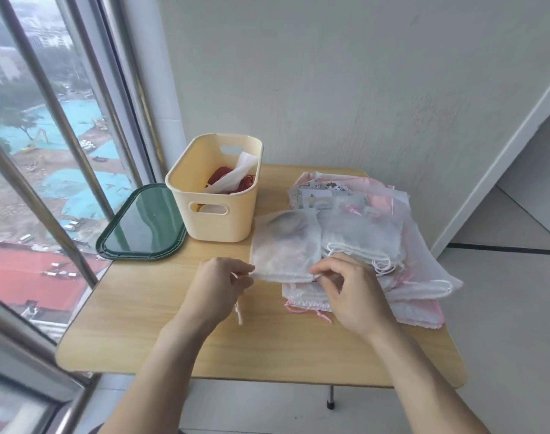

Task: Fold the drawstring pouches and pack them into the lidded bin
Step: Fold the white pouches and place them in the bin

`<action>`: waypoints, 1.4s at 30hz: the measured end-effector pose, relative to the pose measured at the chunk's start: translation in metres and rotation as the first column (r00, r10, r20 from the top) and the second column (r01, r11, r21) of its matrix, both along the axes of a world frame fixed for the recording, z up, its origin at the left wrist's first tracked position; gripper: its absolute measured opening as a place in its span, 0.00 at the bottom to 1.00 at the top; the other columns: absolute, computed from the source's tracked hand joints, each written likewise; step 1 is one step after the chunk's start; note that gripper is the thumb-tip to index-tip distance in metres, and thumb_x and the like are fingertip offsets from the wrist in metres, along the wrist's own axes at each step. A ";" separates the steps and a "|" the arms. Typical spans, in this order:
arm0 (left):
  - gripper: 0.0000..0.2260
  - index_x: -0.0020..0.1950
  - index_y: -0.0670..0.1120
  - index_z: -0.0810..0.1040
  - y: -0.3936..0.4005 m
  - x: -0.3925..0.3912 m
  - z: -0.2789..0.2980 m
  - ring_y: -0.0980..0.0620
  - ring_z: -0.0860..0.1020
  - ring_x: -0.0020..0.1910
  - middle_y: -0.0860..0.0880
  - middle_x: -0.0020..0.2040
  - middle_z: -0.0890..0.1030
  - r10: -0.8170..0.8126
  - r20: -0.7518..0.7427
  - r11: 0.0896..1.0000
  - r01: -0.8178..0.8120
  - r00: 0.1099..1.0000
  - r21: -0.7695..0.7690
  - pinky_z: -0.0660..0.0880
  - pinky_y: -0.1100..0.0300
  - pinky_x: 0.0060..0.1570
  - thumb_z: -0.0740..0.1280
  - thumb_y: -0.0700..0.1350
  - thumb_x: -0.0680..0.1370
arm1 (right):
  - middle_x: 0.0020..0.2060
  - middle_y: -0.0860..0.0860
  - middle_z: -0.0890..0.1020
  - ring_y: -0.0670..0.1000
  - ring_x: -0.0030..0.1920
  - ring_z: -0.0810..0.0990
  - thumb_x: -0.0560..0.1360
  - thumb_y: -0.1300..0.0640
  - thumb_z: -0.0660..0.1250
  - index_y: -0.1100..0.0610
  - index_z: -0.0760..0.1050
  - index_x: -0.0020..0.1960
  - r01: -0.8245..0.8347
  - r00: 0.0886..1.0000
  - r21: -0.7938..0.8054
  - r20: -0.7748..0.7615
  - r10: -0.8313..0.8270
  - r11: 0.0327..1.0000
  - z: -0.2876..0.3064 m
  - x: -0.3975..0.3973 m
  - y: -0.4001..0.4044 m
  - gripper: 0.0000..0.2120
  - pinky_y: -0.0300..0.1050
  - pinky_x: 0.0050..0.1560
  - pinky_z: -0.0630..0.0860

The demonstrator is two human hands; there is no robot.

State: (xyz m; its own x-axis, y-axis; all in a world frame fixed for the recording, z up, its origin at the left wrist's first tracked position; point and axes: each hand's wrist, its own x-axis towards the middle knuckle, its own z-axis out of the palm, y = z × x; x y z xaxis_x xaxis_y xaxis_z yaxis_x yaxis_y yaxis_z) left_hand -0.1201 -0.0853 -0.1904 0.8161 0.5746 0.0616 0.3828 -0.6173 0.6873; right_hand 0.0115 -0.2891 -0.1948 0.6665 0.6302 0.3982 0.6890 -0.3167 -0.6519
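Note:
A white translucent drawstring pouch point(284, 245) lies at the left edge of a pile of white and pink pouches point(392, 245) on the wooden table point(161, 324). My left hand point(218, 291) pinches the pouch's near left corner, and a drawstring dangles below the fingers. My right hand point(350, 292) pinches its near right corner by the hem. The cream bin point(217, 189) stands open behind, with red and white pouches inside. Its dark green lid point(142, 223) lies flat to the bin's left.
A window with metal bars runs along the left side. A white wall stands behind the table. The table's near edge and a table leg point(331, 399) show below my forearms. Tiled floor lies to the right.

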 end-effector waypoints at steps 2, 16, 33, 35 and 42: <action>0.11 0.61 0.49 0.82 0.007 -0.007 -0.001 0.60 0.79 0.38 0.55 0.42 0.83 -0.046 -0.093 0.999 0.044 0.995 -0.018 0.69 0.72 0.35 0.69 0.43 0.79 | 0.42 0.43 0.81 0.43 0.44 0.80 0.74 0.70 0.72 0.56 0.85 0.48 -0.029 0.998 -0.007 -0.063 0.029 1.000 0.002 -0.001 0.000 0.10 0.28 0.43 0.72; 0.17 0.31 0.44 0.76 0.014 -0.003 0.024 0.46 0.78 0.37 0.47 0.30 0.78 0.467 0.312 0.601 -0.038 0.827 -0.798 0.73 0.54 0.42 0.64 0.43 0.81 | 0.42 0.46 0.85 0.43 0.40 0.84 0.77 0.61 0.71 0.50 0.79 0.50 0.124 0.926 0.078 -0.368 -0.087 0.989 0.006 -0.004 0.000 0.07 0.36 0.44 0.78; 0.22 0.26 0.48 0.60 0.016 -0.005 0.028 0.52 0.60 0.23 0.51 0.27 0.58 0.823 0.176 -0.120 0.467 0.540 -0.876 0.79 0.55 0.41 0.61 0.41 0.80 | 0.33 0.52 0.79 0.49 0.36 0.78 0.80 0.56 0.63 0.53 0.66 0.25 0.491 0.286 0.535 -0.845 0.452 0.688 0.021 0.006 0.002 0.24 0.39 0.30 0.75; 0.21 0.29 0.49 0.58 0.015 -0.002 0.026 0.52 0.55 0.25 0.52 0.29 0.55 0.790 0.198 -0.134 0.479 0.580 -0.868 0.69 0.61 0.32 0.58 0.44 0.81 | 0.39 0.53 0.83 0.50 0.42 0.83 0.81 0.56 0.62 0.53 0.66 0.26 0.523 0.296 0.577 -0.813 0.502 0.627 0.022 0.006 0.003 0.24 0.41 0.38 0.80; 0.17 0.38 0.48 0.68 0.004 0.004 0.023 0.53 0.62 0.29 0.51 0.33 0.67 0.457 0.420 0.259 0.334 0.785 -0.906 0.62 0.60 0.33 0.56 0.51 0.85 | 0.39 0.51 0.81 0.52 0.47 0.84 0.83 0.50 0.57 0.53 0.69 0.29 0.497 0.225 0.698 -0.677 0.701 0.515 0.033 -0.005 0.007 0.24 0.52 0.61 0.77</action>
State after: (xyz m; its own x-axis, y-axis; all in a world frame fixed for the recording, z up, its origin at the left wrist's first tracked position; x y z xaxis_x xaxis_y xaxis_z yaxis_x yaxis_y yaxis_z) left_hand -0.1159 -0.0813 -0.1671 0.7999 0.5740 -0.1752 -0.2649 0.5996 0.7552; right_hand 0.0064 -0.2823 -0.1622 0.7970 0.5950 -0.1036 -0.5487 0.6418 -0.5358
